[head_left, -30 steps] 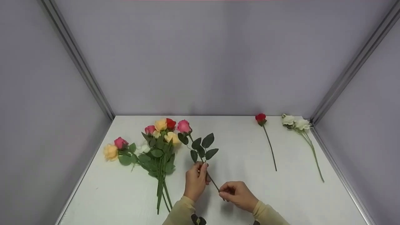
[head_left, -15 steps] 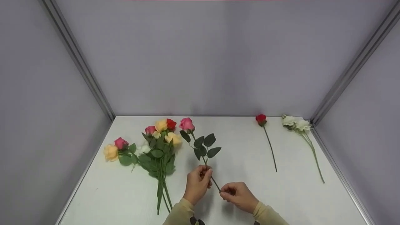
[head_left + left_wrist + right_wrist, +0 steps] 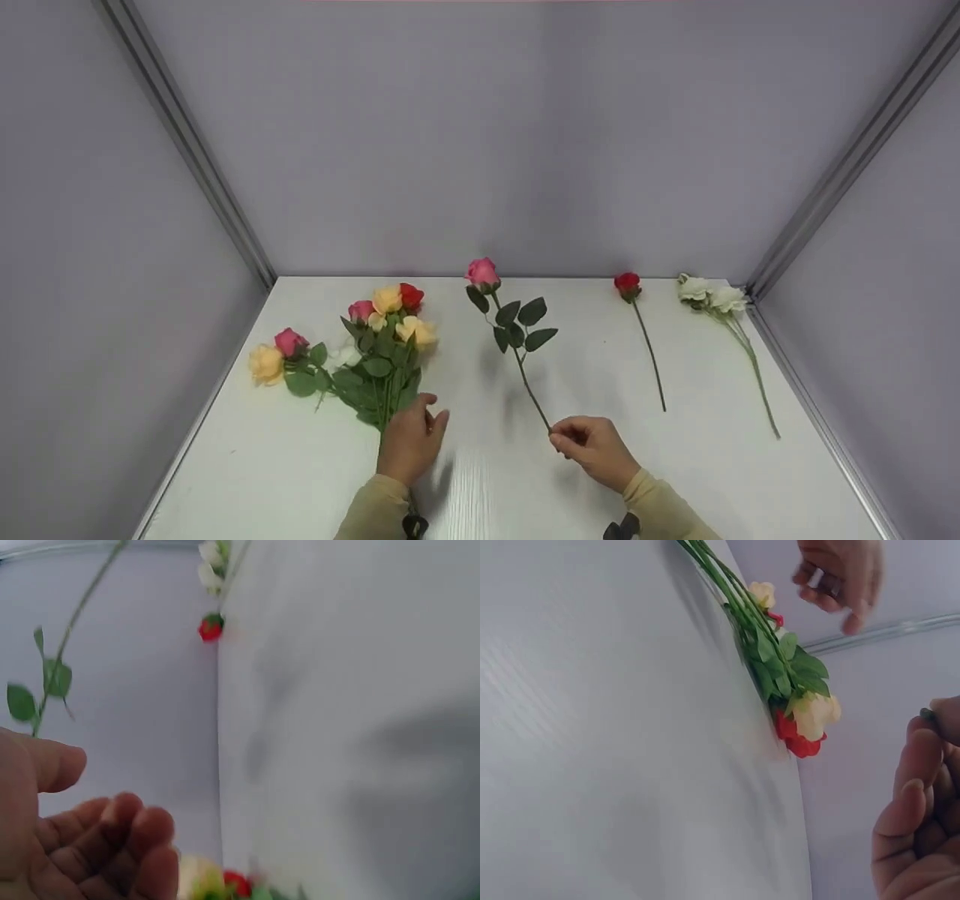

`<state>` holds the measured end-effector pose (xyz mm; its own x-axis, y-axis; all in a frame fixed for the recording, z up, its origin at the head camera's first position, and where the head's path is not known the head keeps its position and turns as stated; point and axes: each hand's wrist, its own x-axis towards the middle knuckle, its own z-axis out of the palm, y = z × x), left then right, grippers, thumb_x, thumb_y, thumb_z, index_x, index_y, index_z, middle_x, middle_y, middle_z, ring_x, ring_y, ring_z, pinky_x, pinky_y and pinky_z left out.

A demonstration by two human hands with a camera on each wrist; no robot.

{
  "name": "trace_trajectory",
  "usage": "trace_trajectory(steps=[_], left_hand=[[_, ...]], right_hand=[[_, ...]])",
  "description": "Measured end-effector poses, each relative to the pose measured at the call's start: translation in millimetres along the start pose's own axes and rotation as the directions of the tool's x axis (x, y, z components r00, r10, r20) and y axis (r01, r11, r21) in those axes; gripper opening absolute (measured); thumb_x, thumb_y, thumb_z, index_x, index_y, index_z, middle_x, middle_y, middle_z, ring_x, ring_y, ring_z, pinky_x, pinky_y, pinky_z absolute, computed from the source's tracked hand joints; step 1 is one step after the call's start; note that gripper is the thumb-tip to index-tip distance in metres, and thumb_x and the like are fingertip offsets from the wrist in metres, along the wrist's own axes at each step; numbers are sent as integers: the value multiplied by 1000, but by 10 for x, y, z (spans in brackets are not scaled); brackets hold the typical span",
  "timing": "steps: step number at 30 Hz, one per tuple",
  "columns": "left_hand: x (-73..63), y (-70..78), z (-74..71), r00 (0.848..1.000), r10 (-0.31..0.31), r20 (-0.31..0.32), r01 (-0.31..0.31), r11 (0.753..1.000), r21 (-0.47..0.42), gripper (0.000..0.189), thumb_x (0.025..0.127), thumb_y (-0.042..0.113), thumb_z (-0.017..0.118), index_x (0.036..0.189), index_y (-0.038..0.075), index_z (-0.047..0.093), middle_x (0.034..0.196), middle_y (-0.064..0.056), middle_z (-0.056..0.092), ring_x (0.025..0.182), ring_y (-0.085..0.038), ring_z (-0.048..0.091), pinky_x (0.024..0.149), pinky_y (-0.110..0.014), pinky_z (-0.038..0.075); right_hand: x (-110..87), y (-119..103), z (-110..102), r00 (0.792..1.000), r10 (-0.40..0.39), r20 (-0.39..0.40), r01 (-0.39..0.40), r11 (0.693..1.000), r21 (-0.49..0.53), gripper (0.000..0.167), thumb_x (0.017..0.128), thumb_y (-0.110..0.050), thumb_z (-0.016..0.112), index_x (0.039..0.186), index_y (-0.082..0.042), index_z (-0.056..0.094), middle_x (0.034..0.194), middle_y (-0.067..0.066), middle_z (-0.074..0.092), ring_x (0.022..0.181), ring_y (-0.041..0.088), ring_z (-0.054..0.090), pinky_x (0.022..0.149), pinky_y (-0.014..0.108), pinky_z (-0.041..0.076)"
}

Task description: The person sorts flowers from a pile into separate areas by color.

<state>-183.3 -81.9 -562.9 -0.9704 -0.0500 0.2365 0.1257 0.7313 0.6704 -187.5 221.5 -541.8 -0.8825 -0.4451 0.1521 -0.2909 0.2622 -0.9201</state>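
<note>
My right hand pinches a pink rose low on its stem, between thumb and fingertips. The flower leans up and to the left, its dark green leaves above the white table. In the right wrist view, the stem's end shows at the thumb. My left hand overlaps the stems of the rose bunch in the head view. It hangs over them with loosely bent fingers and nothing in its grasp. The bunch has yellow, red, pink and white blooms.
A yellow rose and a pink rose stick out on the bunch's left. Right of the held rose lies a single red rose, then white flowers near the corner. Grey walls enclose the table.
My left hand has let go of the pink rose's stem and moved left over the bunch. My right hand has shifted slightly right and away, carrying the rose with it.
</note>
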Motion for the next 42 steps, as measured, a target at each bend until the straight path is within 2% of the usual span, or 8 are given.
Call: trace_trajectory(steps=[4,8,13,20,24,30,35,42], left_hand=[[-11,-237,-126,994,-101,-49,106,988,112,38,90,26,68,113,-3,61,89,-13,66,76,-27,65,65,-44,51],[-16,-421,-202,979,-200,-39,203,960,193,52,89,29,67,115,-15,54,98,-28,62,83,-43,64,71,-52,51],[-11,-594,-225,951,-308,23,294,926,238,61,91,33,65,114,-21,49,91,-31,60,76,-44,63,65,-52,50],[-8,-764,-173,899,-425,108,392,889,238,63,94,35,58,118,-21,45,83,-26,63,73,-38,65,61,-49,50],[-7,-831,-128,879,-459,131,420,874,245,55,97,33,54,116,-18,48,83,-25,63,74,-38,65,61,-49,49],[-3,-876,-89,876,-459,149,419,876,239,44,97,31,53,102,-13,59,81,-22,64,73,-35,64,61,-49,49],[0,-875,-89,876,-458,147,421,878,227,41,97,30,54,97,-10,61,80,-21,64,72,-34,64,62,-49,49],[-6,-854,-89,860,-478,177,448,874,187,39,97,31,54,94,-7,62,77,-16,63,66,-26,59,59,-45,47]], right_hand=[[25,-18,-105,997,52,-56,-52,999,2,6,92,-8,65,94,-4,69,79,15,65,64,10,58,58,25,50],[62,82,-202,989,76,-124,-77,997,-7,6,92,-8,64,95,-4,69,81,17,65,66,13,58,58,25,49],[149,313,-299,974,93,-209,-100,995,-23,5,91,-12,67,93,-8,69,79,9,64,65,15,56,56,24,47],[365,411,-365,940,184,-288,-194,981,-7,10,90,-20,69,92,-10,71,78,6,65,68,20,59,58,29,49],[520,464,-385,904,253,-345,-273,962,-8,11,91,-17,68,94,-8,72,80,6,67,74,30,63,62,34,51],[707,645,-427,860,313,-403,-369,927,-67,16,92,-16,66,97,-3,71,82,6,68,77,29,65,62,28,50],[804,834,-414,848,339,-408,-435,884,-170,15,91,-17,65,96,-4,72,79,7,68,68,15,62,60,28,48],[876,994,-297,839,348,-417,-484,828,-283,14,90,-17,64,90,-6,73,75,1,66,69,15,58,65,32,48]])
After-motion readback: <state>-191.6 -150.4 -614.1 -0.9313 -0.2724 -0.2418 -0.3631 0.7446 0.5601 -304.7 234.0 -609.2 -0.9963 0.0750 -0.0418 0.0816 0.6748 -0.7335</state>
